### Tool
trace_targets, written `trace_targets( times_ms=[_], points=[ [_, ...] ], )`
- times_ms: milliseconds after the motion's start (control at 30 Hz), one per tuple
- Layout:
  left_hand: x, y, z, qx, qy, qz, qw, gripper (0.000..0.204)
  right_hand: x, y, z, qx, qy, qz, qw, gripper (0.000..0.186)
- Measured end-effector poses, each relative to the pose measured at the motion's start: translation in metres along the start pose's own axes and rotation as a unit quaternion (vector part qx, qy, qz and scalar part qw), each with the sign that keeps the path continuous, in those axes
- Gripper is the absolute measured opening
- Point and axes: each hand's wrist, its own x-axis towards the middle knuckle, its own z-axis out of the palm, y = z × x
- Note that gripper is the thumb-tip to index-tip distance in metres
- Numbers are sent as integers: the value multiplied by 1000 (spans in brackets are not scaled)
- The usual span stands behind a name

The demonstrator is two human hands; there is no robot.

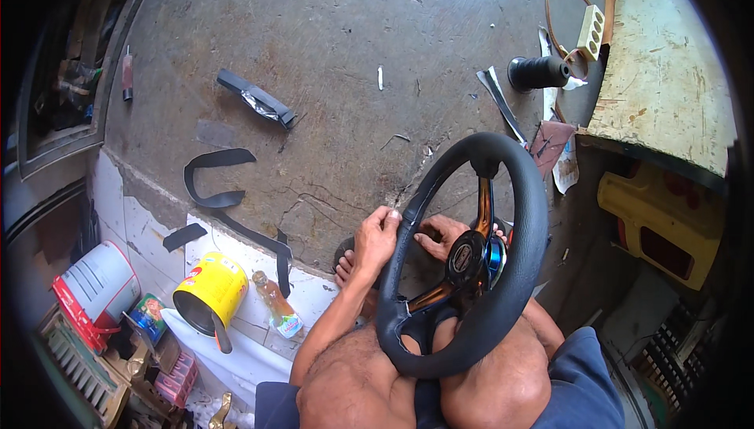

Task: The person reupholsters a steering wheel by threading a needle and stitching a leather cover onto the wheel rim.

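A steering wheel (528,217) wrapped in black leather stands tilted against my knees, with dark bronze spokes and a round centre hub (466,258). Along the inner left side of its rim runs a seam where the cover's edges meet. My left hand (375,239) is closed at the left of the rim, its thumb and fingertips pressed on the leather by the seam. Seen through the wheel's opening, my right hand (443,236) has its fingers pinched together near the same stretch of seam. Whatever they pinch is too small to make out.
On the concrete floor lie black strips (214,179), a dark folded packet (255,99) and a black thread spool (538,73). A power strip (591,33) sits by a worn wooden box (664,75). At left are a yellow can (210,287), a bottle (275,303) and a bucket (98,284).
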Motion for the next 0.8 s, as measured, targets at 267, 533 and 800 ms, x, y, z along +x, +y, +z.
trace_targets(
  times_ms=[267, 533, 800],
  points=[
    [1, -1, 12, -61, -19, -92, 994, 20, -1, 1, -8, -40, -79, 69, 994, 22],
    [1, -14, 11, -417, -30, -137, 898, 13, 4, 28, -25, 277, -140, 151, 938, 22],
    [2, 12, 5, -361, -41, -195, 911, 13, 4, 56, -28, 426, -186, 204, 862, 20]
  ],
)
